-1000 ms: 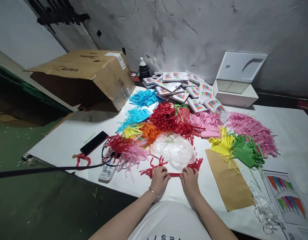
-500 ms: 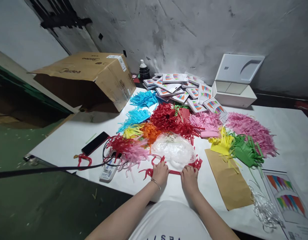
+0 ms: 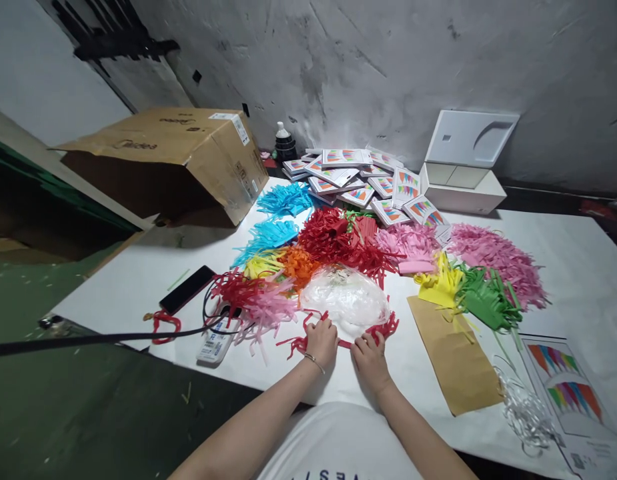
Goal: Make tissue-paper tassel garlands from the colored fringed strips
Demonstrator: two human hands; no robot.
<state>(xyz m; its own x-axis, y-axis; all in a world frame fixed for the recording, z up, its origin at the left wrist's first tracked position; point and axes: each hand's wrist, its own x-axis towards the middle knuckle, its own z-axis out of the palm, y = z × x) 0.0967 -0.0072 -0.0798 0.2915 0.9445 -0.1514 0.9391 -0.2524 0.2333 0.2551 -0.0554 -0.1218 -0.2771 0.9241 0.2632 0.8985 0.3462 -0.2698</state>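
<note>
Near the front edge of the white table, my left hand (image 3: 322, 343) is closed on one end of a red paper tassel (image 3: 345, 344). My right hand (image 3: 371, 360) closes round its other end, and the rolled middle stretches between the two hands. Red fringe strips stick out past both hands. Just behind them lies a crumpled clear plastic bag (image 3: 344, 299). To the left of my left hand is a heap of red and pink fringe (image 3: 255, 298). Fingertips of both hands are partly hidden by the red paper.
Red fringed paper (image 3: 333, 237), blue fringe (image 3: 284, 200), pink fringe (image 3: 498, 260) and green fringe (image 3: 488, 298) lie around. Brown card (image 3: 455, 360) is at right. Boxed packs (image 3: 345, 158), a white box (image 3: 461, 190) and a cardboard carton (image 3: 218, 167) stand behind. A black cable (image 3: 113, 339) crosses the left edge.
My right hand has shifted a little left, nearer my left hand, along the red tassel. The camera view has turned slightly.
</note>
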